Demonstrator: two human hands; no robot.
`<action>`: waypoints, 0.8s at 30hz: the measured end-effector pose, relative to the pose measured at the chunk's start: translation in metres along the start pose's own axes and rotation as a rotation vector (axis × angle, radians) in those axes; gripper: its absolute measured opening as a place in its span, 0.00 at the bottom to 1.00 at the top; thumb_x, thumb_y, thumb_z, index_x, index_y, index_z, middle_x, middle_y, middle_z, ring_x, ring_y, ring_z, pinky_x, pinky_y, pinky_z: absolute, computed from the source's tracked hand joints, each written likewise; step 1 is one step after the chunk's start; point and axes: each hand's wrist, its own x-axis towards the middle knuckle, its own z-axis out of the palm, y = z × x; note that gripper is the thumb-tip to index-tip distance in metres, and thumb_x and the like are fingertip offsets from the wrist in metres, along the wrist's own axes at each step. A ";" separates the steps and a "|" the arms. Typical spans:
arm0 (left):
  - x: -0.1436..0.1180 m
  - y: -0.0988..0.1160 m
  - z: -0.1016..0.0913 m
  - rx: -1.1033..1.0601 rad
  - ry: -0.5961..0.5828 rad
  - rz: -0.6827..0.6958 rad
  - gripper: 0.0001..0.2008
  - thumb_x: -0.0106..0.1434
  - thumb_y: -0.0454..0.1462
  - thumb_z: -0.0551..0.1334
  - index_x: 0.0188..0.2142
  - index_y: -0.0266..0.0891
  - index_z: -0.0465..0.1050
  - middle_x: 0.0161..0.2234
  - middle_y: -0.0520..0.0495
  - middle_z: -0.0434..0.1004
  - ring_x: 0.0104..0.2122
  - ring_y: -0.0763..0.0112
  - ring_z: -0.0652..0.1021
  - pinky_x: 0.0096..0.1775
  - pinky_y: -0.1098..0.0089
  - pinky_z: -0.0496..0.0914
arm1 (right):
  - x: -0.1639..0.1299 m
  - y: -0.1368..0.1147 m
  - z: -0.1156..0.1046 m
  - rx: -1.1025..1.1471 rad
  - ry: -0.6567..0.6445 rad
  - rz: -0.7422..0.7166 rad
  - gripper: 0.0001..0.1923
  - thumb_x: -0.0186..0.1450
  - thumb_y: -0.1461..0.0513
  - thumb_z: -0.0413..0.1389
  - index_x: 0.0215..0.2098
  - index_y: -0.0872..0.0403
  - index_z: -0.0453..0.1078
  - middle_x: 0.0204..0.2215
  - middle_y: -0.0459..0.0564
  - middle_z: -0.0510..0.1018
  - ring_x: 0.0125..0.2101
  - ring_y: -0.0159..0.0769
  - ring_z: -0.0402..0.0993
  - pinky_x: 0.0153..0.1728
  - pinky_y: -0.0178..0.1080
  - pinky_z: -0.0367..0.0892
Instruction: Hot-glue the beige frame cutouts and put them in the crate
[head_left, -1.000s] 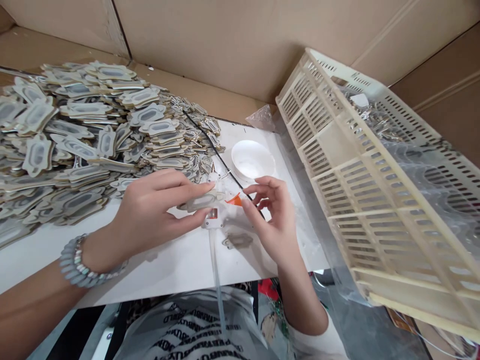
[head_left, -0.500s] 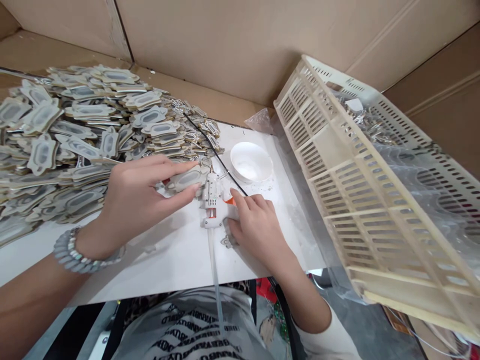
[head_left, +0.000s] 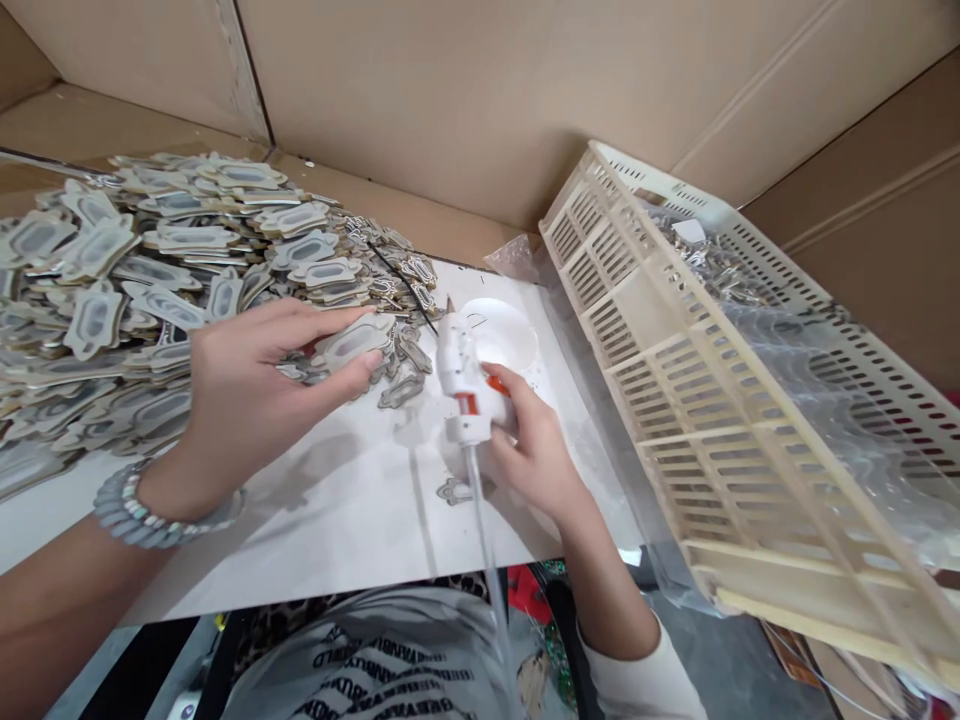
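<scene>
On the white worktop [head_left: 337, 500], the right hand [head_left: 525, 450] has lifted the white hot-glue gun [head_left: 459, 380] that lay flat half a second ago, fingers now closed around its grip with the nozzle tipped up: gluing looks imminent. The left hand [head_left: 255, 390] pinches a flat, scalloped grey-and-cream card plaque [head_left: 352, 342] beside the loose heap of plaques [head_left: 150, 270]; a slatted plastic basket [head_left: 675, 330] stands at right.

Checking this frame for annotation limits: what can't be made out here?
Head view only:
- Glue gun handle and trigger: mostly covered by the right hand.
- Underside of the plaque: pinched in the left hand, facing away.
- Basket contents: blurred behind clear plastic, cut by the right edge.
- Pile of plaques: cut off at the left edge.
- White dish: partly behind the gun.
</scene>
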 end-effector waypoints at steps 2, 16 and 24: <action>0.000 0.000 0.000 0.018 -0.021 0.026 0.09 0.66 0.41 0.67 0.44 0.45 0.81 0.36 0.52 0.84 0.26 0.74 0.74 0.28 0.71 0.69 | 0.004 0.001 -0.005 0.205 0.042 0.066 0.20 0.64 0.59 0.53 0.54 0.52 0.67 0.43 0.52 0.78 0.41 0.43 0.75 0.43 0.45 0.71; -0.005 -0.005 0.005 0.186 0.007 0.168 0.10 0.69 0.40 0.63 0.44 0.35 0.80 0.25 0.55 0.72 0.22 0.77 0.69 0.27 0.73 0.65 | 0.007 -0.005 -0.001 0.379 -0.130 -0.055 0.05 0.63 0.58 0.61 0.35 0.50 0.72 0.36 0.49 0.75 0.34 0.38 0.73 0.36 0.40 0.70; -0.006 -0.003 0.005 0.190 -0.003 0.194 0.11 0.69 0.38 0.64 0.46 0.32 0.79 0.26 0.54 0.72 0.23 0.79 0.68 0.28 0.74 0.65 | 0.001 0.013 0.008 0.369 -0.165 -0.129 0.03 0.63 0.60 0.63 0.36 0.50 0.74 0.41 0.51 0.77 0.37 0.39 0.76 0.38 0.40 0.72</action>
